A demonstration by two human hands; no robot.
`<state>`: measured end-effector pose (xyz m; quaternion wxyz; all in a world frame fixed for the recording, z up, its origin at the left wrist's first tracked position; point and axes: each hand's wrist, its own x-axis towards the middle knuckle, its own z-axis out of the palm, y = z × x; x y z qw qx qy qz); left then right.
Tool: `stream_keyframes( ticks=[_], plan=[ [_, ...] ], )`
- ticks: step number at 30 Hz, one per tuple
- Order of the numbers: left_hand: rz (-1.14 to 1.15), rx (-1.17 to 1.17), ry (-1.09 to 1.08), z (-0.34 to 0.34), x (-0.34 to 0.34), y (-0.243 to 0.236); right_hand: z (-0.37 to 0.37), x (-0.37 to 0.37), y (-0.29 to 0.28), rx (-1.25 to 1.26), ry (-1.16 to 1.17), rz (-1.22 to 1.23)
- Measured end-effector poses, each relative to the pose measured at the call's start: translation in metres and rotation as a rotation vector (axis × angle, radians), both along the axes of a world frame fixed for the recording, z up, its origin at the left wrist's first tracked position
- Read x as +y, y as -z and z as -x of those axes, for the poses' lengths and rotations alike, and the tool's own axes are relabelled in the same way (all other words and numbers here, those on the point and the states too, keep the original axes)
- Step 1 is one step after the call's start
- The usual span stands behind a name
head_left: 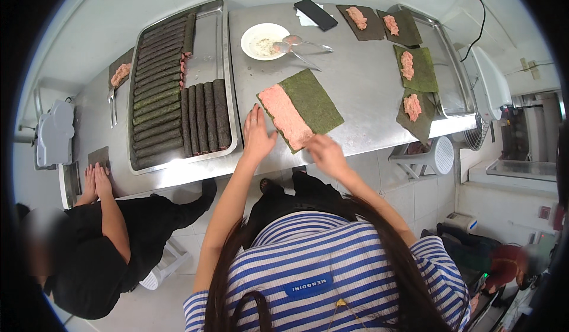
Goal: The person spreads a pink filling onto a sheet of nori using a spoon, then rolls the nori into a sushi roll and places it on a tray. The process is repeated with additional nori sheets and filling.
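Observation:
In front of me a green seaweed sheet (312, 102) lies at an angle on the table. A band of pink paste (285, 116) is spread along its left side. My left hand (258, 133) lies open beside the sheet's left edge, fingers stretched out and a ring on one. At the near end of the paste is my right hand (328, 155), its fingers bent and slightly blurred, fingertips at the paste's edge; whether they pinch anything cannot be made out. A white bowl (253, 51) beyond the sheet holds some pale residue and two metal spoons (296, 40).
To the left a metal tray (207, 50) holds many dark seaweed rolls (155, 104). Seaweed sheets with pink lumps (408, 65) lie at the right, near another tray (453, 65). A black phone (316, 14) lies at the back. A co-worker's hands (98, 181) press a sheet at far left.

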<state>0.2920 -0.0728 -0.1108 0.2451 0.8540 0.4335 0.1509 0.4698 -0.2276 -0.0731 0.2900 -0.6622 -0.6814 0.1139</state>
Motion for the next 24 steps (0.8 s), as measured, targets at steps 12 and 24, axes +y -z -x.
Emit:
stream_keyframes(
  ticks=[12, 24],
  plan=[
    [0.104, 0.066, -0.143, -0.037, 0.090, -0.020, 0.045, -0.006, 0.008, -0.417, -0.125, -0.088],
    [0.388, -0.115, -0.266, -0.010, 0.075, 0.004, 0.042, 0.013, 0.015, -0.451, 0.025, -0.143]
  ],
)
